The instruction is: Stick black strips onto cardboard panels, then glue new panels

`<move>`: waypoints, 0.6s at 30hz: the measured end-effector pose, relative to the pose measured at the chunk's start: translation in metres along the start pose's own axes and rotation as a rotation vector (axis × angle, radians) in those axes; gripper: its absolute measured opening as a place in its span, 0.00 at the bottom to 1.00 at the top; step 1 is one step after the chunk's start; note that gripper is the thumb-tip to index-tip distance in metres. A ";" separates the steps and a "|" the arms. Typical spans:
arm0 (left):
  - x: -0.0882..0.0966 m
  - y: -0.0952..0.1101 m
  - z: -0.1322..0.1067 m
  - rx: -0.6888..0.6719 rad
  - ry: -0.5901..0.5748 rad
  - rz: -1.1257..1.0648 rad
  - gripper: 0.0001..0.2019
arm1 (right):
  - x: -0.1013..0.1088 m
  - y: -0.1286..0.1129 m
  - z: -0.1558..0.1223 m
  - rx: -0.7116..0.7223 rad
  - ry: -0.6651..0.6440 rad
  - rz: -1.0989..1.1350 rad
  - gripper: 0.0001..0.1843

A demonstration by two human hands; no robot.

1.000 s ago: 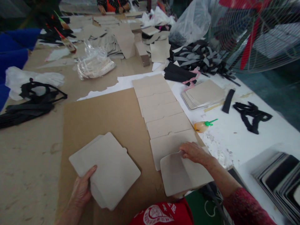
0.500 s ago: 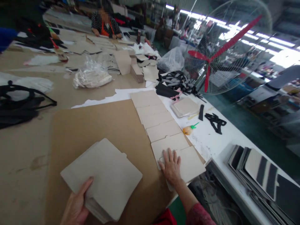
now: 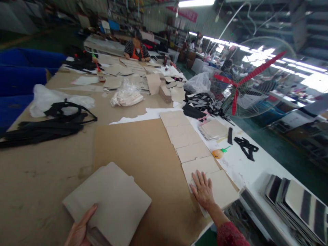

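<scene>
My left hand (image 3: 83, 225) grips a stack of beige card panels (image 3: 110, 201) by its near left edge, thumb on top; the fingers beneath are hidden. The stack is tilted over a brown board (image 3: 128, 147). To the right, my right hand (image 3: 203, 189) lies flat with fingers spread on the nearest of several beige panels (image 3: 191, 152) laid in an overlapping row. That row runs away from me along the right edge of the brown board.
A squeeze bottle with a green nozzle (image 3: 219, 153), a small panel stack (image 3: 213, 129) and black strips (image 3: 246, 148) lie on the white surface. Striped panels (image 3: 297, 201) are piled at right. A large fan (image 3: 235, 83) stands beyond. Another person (image 3: 137, 49) sits at the far end.
The view has swung up and left, so the scene sits lower and further right. My left hand still holds the stack; my right hand stays flat on the row.
</scene>
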State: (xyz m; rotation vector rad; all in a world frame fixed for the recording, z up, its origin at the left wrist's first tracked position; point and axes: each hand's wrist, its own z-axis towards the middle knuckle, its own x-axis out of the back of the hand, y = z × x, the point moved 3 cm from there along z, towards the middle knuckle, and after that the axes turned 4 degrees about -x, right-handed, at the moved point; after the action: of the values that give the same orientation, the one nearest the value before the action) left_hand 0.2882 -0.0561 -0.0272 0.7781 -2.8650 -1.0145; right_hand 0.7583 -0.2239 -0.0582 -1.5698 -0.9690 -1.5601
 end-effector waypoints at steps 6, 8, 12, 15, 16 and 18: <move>0.002 -0.014 0.001 -0.044 -0.115 -0.138 0.18 | -0.007 -0.076 0.010 0.147 0.186 0.269 0.30; 0.003 -0.018 0.005 -0.094 -0.101 -0.162 0.21 | -0.001 -0.135 0.018 0.284 0.145 0.418 0.26; 0.001 -0.022 0.003 -0.140 -0.118 -0.167 0.24 | 0.016 -0.248 0.037 0.430 -0.004 0.637 0.23; -0.002 -0.022 -0.003 -0.167 -0.133 -0.165 0.25 | 0.018 -0.295 0.052 0.449 -0.092 0.726 0.22; -0.003 -0.022 -0.004 -0.175 -0.133 -0.167 0.26 | 0.017 -0.303 0.055 0.456 -0.104 0.734 0.21; -0.003 -0.022 -0.005 -0.190 -0.127 -0.174 0.27 | 0.015 -0.310 0.057 0.491 -0.119 0.740 0.19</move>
State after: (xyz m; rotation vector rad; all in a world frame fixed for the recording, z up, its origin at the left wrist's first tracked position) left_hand 0.3021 -0.0724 -0.0355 0.9926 -2.7836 -1.3807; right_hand 0.5111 -0.0286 -0.0512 -1.4312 -0.6440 -0.6642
